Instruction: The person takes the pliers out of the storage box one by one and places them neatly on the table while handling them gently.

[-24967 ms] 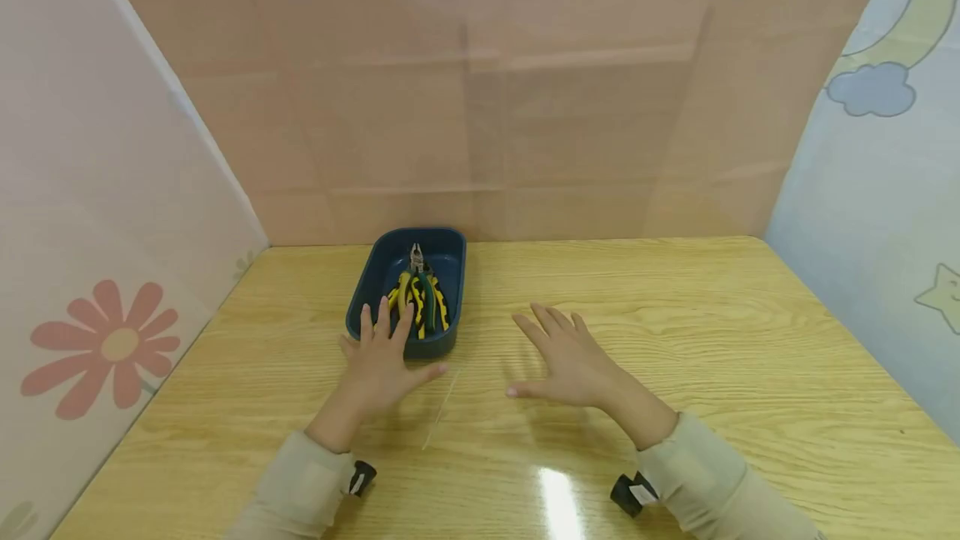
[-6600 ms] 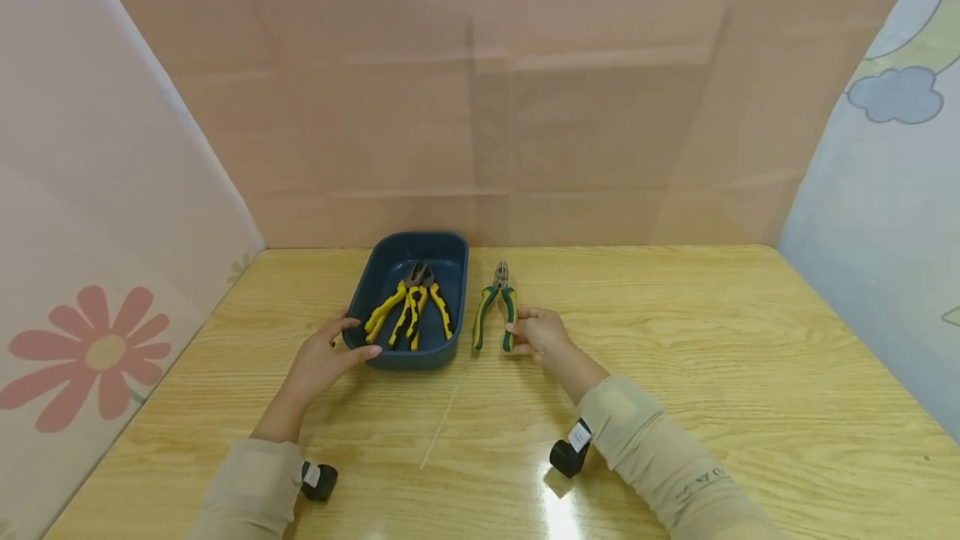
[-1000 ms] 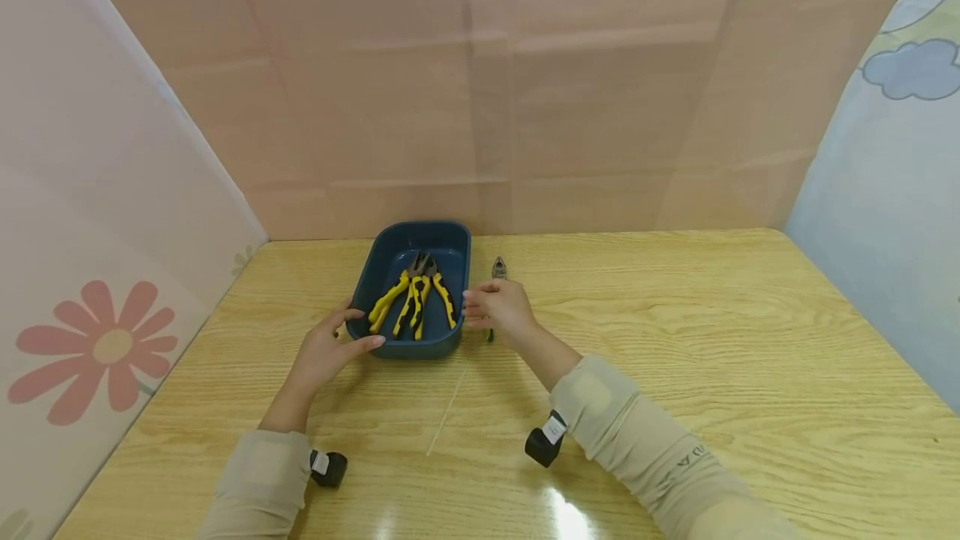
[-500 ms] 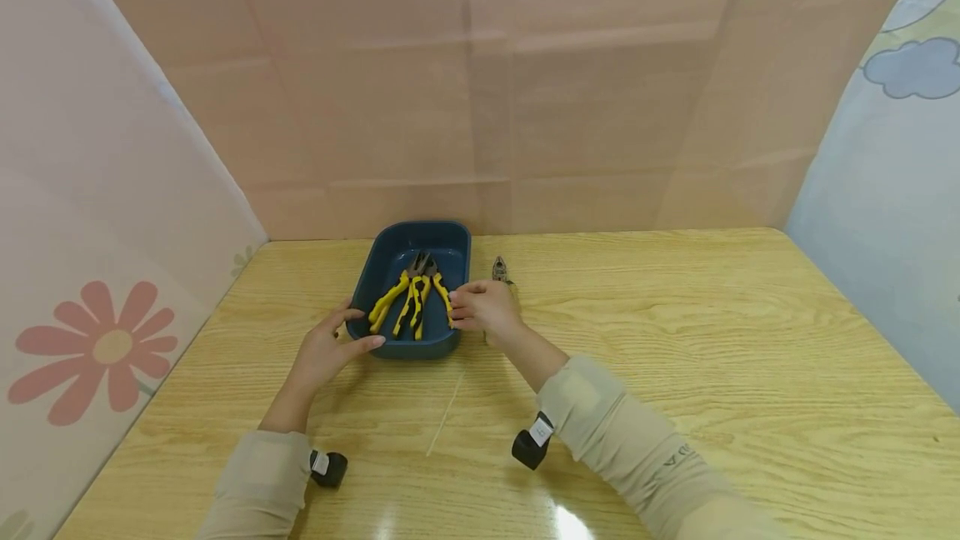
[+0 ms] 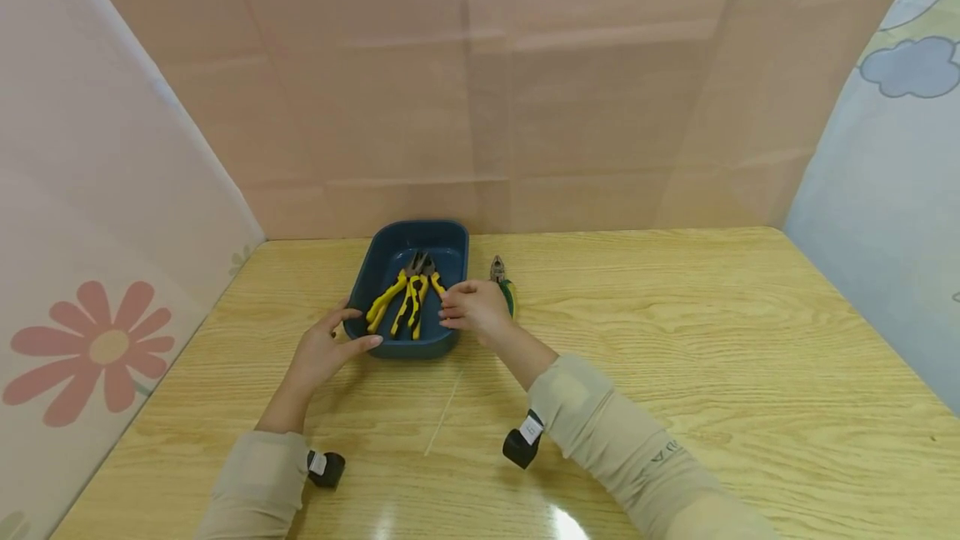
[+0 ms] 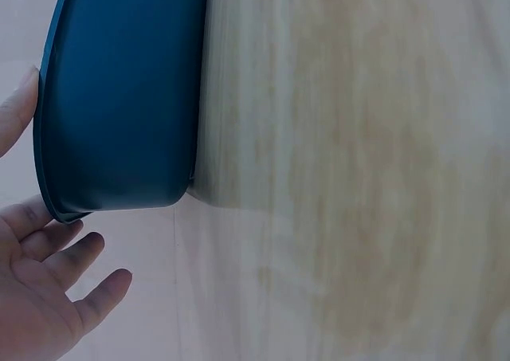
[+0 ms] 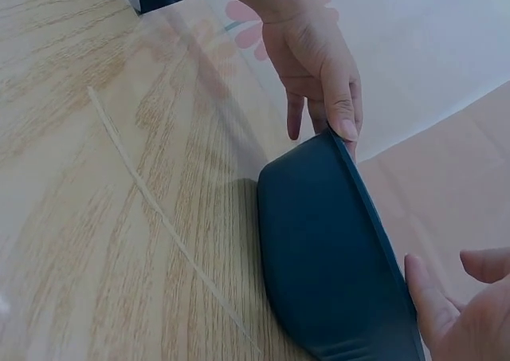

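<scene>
A dark blue tray (image 5: 411, 349) stands toward the table's back, holding yellow-and-black pliers (image 5: 386, 303), apparently two pairs. At its near left corner my left hand (image 5: 318, 357) grips the rim, thumb on the near edge and fingers around the left side. My right hand (image 5: 483, 311) reaches over the right rim, its fingertips at the rightmost yellow-black handle. The right wrist view shows my right hand (image 7: 478, 321) with thumb and a finger apart beside the rim. Green-and-yellow pliers (image 5: 512, 297) lie on the table right of the tray, partly hidden behind that hand.
A pale thin strip or mark (image 5: 444, 413) runs along the wooden table (image 5: 712, 373) in front of the tray. A brown covering (image 5: 600, 107) rises behind the table's back edge. Printed side panels (image 5: 112, 190) flank it.
My right hand has moved left from the green pliers to over the tray's right rim. Those pliers were in the tray in the oldest frame. My left hand keeps its grip.
</scene>
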{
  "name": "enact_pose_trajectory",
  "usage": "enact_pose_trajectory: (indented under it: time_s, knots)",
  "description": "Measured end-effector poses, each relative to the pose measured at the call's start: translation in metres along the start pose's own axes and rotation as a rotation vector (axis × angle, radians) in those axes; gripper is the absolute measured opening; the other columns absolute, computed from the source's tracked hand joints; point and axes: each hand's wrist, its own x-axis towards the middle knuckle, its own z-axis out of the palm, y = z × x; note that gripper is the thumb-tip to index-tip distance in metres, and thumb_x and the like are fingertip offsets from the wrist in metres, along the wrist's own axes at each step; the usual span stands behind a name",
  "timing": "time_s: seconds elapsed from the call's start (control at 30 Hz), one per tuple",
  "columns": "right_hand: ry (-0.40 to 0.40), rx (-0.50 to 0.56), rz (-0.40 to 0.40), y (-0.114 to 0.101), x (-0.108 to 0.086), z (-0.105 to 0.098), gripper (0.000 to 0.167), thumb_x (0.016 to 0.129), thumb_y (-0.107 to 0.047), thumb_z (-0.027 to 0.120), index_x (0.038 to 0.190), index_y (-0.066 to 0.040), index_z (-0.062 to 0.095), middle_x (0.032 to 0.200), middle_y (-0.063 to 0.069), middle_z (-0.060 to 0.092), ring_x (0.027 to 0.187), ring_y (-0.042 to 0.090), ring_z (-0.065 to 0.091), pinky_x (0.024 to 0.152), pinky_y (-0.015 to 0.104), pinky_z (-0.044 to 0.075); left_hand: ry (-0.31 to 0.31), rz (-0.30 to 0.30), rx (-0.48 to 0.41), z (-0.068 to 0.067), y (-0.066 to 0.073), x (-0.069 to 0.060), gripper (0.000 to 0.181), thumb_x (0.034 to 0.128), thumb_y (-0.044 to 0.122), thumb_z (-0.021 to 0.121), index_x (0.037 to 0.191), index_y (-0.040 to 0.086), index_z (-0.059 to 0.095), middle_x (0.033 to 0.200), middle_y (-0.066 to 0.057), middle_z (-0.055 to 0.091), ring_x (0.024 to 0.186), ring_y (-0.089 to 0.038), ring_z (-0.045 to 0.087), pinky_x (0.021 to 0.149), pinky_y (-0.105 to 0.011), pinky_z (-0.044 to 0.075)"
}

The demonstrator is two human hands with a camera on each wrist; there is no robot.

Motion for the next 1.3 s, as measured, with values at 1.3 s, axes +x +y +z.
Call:
enact_pose_trajectory:
  time_s: [1.3]
  knots:
    - [-0.024, -0.347, -0.104, 0.006, 0.013, 0.032, 0.027, 0.082, -0.003, 0.057, 0.105, 0.011, 0.051, 0.086, 0.016, 0.058, 0.080, 0.035, 0.058, 0.068, 0.038, 0.049, 0.002, -0.013, 0.006, 0.000, 0.000, 0.001, 0.077, 0.0700, 0.053, 0.062, 0.125, 0.003, 0.041, 0.142, -0.010, 0.014, 0.119, -0.043, 0.024, 0.087, -0.053, 0.033]
